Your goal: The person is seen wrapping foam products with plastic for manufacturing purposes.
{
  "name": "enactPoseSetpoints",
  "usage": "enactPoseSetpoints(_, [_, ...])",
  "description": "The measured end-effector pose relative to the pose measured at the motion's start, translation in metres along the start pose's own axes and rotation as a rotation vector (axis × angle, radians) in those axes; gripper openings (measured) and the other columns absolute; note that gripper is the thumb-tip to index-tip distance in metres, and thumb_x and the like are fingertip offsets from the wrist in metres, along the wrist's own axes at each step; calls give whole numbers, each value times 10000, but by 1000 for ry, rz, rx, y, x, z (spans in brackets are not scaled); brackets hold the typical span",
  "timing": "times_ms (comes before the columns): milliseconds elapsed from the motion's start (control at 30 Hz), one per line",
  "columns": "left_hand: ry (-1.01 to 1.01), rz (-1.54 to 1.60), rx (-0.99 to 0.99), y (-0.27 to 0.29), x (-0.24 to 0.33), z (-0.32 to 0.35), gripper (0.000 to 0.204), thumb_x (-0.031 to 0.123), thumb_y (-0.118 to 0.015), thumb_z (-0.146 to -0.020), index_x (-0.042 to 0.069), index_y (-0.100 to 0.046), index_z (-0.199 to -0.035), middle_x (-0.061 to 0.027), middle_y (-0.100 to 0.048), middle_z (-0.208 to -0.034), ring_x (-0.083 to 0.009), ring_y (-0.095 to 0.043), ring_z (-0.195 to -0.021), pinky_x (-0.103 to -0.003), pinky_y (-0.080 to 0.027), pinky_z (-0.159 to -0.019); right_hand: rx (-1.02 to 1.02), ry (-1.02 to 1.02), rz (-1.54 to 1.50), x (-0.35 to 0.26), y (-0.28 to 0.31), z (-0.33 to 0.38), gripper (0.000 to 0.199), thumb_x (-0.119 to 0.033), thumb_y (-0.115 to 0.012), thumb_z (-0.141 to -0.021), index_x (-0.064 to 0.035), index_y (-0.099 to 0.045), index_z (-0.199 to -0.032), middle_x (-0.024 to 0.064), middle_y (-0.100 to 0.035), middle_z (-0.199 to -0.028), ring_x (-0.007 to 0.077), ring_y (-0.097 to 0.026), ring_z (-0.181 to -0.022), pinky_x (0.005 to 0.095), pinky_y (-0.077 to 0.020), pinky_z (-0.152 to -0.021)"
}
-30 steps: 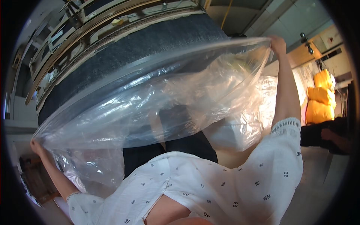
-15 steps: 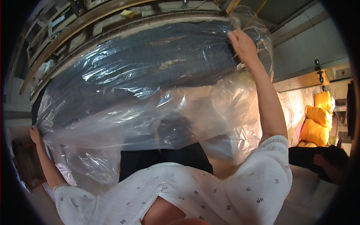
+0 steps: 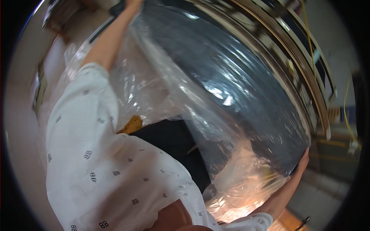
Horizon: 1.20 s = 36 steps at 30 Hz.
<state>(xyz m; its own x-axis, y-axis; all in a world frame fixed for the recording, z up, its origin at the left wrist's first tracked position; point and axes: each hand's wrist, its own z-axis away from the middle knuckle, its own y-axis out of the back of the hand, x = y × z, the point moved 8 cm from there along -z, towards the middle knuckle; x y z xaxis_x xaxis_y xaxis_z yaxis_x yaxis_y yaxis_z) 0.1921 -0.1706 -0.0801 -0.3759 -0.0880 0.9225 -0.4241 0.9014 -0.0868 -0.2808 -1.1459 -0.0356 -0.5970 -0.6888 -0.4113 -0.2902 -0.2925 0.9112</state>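
Observation:
A large clear plastic sheet (image 3: 185, 96) with long shiny folds stretches between my two hands, over a dark grey-blue slab-like piece (image 3: 246, 81). My left hand (image 3: 133, 5) reaches to the far upper edge of the view, where folds of the plastic gather at it; its fingertips are cut off. It looks closed on the plastic, beside a dark corner. At the lower right, my right hand (image 3: 303, 163) holds the plastic at the piece's other corner, fingers wrapped round the edge and partly hidden. Loose plastic hangs in front of my dark trousers (image 3: 173, 142).
Along the far side of the dark piece runs a wooden frame of long rails (image 3: 285, 42). A yellow cord (image 3: 308, 38) hangs beyond it. Something orange-yellow (image 3: 133, 125) shows behind the loose plastic near my left arm. Pale floor (image 3: 23, 127) lies on the left.
My view has swung round, so the dark piece now slants down to the right. My left arm has gone up and forward; my right hand appears lower, at the corner. The plastic stays stretched between them.

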Motion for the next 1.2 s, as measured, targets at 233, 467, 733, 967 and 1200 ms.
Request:
enactPoseSetpoints(233, [218,62,-306,0,56,13,49,92,-548,-837,75,-590,-820,-3,-550,-670,-102,-500,-546,-243,-403,-471,451,828,196,-317,-15,74,217,-199,-503,-910,-36,-549,-1045,118,-529,-985,231,-537,-918,339,-436,-756])
enactPoseSetpoints(467, [-139,214,-199,8,58,8,73,111,-576,-830,69,-586,-771,17,-535,-675,-67,-477,-614,-213,-379,-550,-627,809,-694,-552,-167,253,175,-116,-509,-913,-36,-584,-1049,39,-581,-1013,100,-533,-876,227,-431,-761])
enactPoseSetpoints(733, [-58,87,-106,-12,77,26,98,140,-537,-801,61,-579,-761,-6,-525,-632,-99,-467,-562,-257,-374,-504,-1303,734,-658,-665,-329,383,555,-302,-553,-856,-4,-428,-1307,135,-480,-1288,211,-474,-1159,319,-349,-985])
enactPoseSetpoints(967, [-270,-59,24,26,86,20,150,146,-529,-828,25,-610,-795,-57,-584,-680,-145,-539,-628,-294,-441,-585,-1084,824,-504,-683,-425,396,608,-333,-624,-805,9,-436,-1271,138,-531,-1174,158,-511,-1043,280,-406,-871])
enactPoseSetpoints(1200, [-208,-69,9,21,79,16,157,163,-547,-829,23,-619,-823,-67,-600,-690,-136,-544,-640,-292,-444,-603,-972,1064,-504,-659,-356,404,183,-193,-560,-822,-27,-600,-755,40,-614,-970,139,-543,-833,280,-431,-733])
